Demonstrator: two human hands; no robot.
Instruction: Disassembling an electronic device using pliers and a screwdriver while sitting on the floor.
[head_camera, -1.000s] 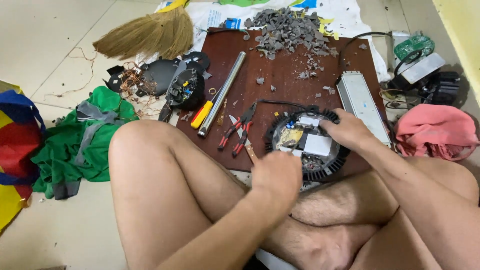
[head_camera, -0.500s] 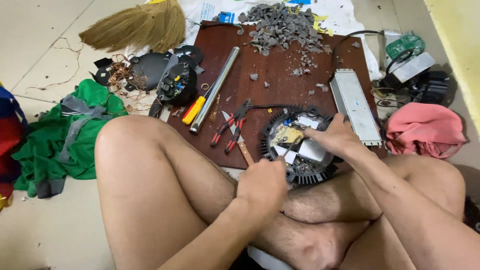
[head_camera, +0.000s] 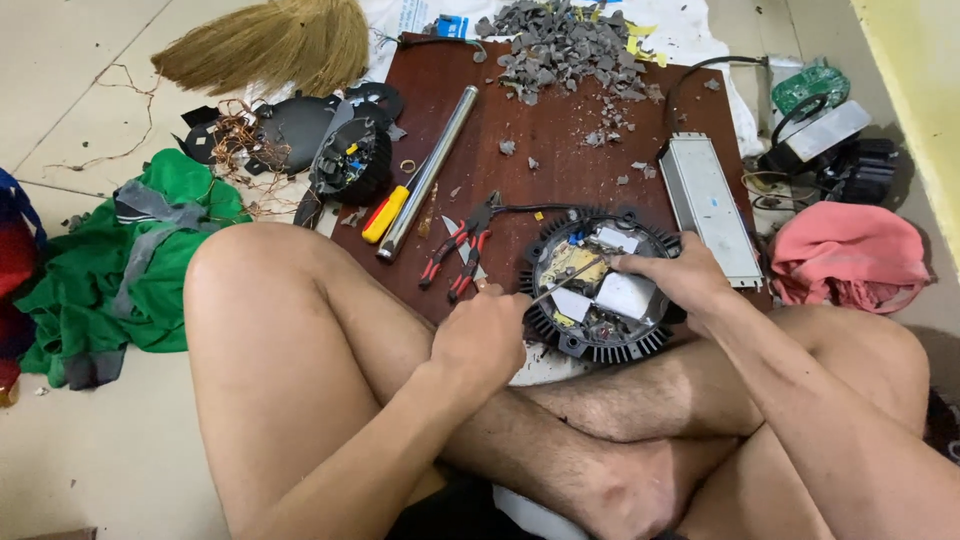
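Observation:
A round black finned lamp housing (head_camera: 600, 345) lies on the front edge of a dark wooden board (head_camera: 560, 170), with yellow and white parts inside. My left hand (head_camera: 485, 335) is closed around the handle of a thin screwdriver (head_camera: 568, 283), whose shaft slants up into the housing. My right hand (head_camera: 675, 280) rests on the housing's right rim, fingers touching the screwdriver's tip area. I sit cross-legged, knees on either side.
Red-handled pliers (head_camera: 462, 247), a yellow-handled tool (head_camera: 388, 212) and a metal tube (head_camera: 430, 170) lie on the board. Grey rubble (head_camera: 570, 45) sits at its far end, a long silver box (head_camera: 708, 205) at right. Broom (head_camera: 265, 45), green cloth (head_camera: 130, 260), pink cloth (head_camera: 850, 260) surround.
My left hand has brought the screwdriver from beside the housing up into it. The right hand has stayed on the housing's right side. The view has shifted slightly.

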